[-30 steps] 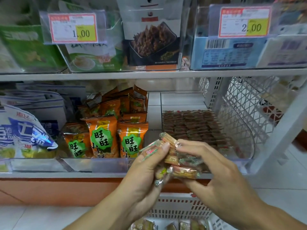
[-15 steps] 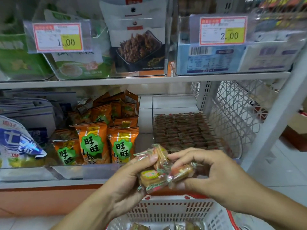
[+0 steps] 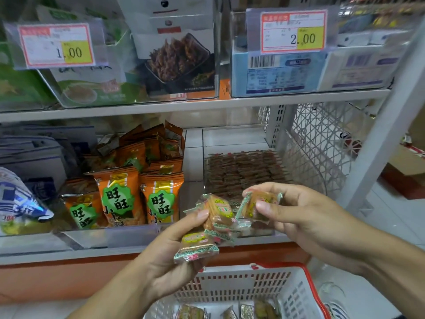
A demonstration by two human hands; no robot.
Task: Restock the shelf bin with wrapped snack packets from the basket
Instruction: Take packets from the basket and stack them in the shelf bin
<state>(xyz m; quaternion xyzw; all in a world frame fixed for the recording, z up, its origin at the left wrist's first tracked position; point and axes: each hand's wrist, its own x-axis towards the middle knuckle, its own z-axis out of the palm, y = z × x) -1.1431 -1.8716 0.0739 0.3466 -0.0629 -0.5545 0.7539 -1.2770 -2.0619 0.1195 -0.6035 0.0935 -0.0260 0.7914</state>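
- Basket [image 3: 264, 286] sits lowest, a few packets inside.
- Left hand [image 3: 170, 256] grips two wrapped packets [image 3: 207, 229].
- Right hand [image 3: 305, 217] pinches a single packet [image 3: 255, 204] just beside them.
- Clear shelf bin [image 3: 239, 143] behind holds brown snack rows.

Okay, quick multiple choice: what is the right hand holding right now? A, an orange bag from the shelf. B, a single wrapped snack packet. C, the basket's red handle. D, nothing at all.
B: the right hand pinches one wrapped snack packet in front of the clear shelf bin, while the left hand holds the other packets above the basket.
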